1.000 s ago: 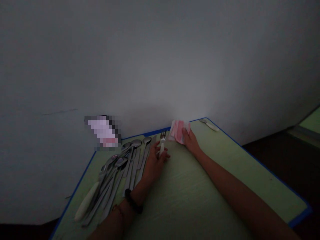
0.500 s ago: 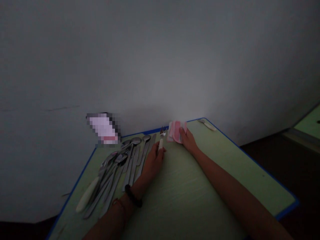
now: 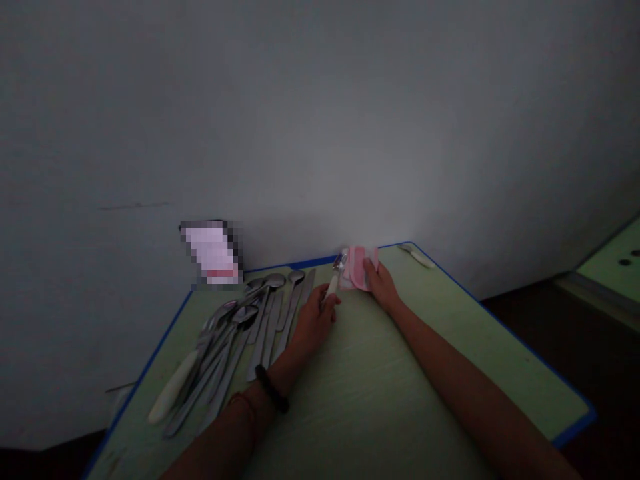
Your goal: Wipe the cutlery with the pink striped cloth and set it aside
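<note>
Left hand (image 3: 317,315): clamped on fork (image 3: 341,263) by handle (image 3: 332,288) | right hand (image 3: 383,284): gripping cloth (image 3: 357,268) | fork: over table (image 3: 370,360), head beside cloth; likely light, stiff, best held by handle | cloth: probably soft, pinch edge

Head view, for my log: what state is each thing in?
White-handled metal fork: gripped by left hand
Pink-and-white cloth: held in right hand, apparently folded
Silver metal spoons and knives: loose, some overlapping
White-handled metal utensil at far right: lying unheld
Dark-edged, pale-faced rectangular slab: leaning, pixelated
</note>
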Tool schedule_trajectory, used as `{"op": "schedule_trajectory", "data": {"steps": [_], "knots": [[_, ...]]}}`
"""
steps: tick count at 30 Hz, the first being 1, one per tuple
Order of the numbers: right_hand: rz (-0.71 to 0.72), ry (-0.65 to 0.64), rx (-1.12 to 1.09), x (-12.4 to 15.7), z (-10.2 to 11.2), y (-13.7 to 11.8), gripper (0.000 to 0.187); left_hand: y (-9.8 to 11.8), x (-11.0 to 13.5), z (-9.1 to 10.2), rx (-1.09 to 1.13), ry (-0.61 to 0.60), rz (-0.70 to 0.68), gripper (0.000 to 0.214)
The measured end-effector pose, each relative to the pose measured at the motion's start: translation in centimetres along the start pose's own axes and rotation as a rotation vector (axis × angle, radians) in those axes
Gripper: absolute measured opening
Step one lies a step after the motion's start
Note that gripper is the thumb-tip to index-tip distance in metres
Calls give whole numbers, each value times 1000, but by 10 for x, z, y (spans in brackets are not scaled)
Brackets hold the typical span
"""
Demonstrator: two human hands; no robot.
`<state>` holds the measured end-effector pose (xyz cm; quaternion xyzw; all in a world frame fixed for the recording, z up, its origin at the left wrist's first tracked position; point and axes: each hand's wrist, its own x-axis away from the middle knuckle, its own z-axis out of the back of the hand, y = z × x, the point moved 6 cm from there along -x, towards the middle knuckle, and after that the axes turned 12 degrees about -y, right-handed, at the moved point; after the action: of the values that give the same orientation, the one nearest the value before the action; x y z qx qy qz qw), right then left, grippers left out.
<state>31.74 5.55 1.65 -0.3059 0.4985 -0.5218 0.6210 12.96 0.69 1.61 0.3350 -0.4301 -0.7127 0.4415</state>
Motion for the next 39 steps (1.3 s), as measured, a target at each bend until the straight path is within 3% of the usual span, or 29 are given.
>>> {"op": "schedule_trajectory", "data": {"steps": [11, 32, 39], "knots": [[4, -61, -50, -2, -2, -2, 46, -1, 1, 0, 54, 17, 35, 35], [7, -14, -78, -2, -6, 4, 44, 0, 2, 1, 4, 6, 46, 39], [-39, -92, -136, -8, -8, 8, 36, 2, 8, 3, -38, 48, 105, 38]]}}
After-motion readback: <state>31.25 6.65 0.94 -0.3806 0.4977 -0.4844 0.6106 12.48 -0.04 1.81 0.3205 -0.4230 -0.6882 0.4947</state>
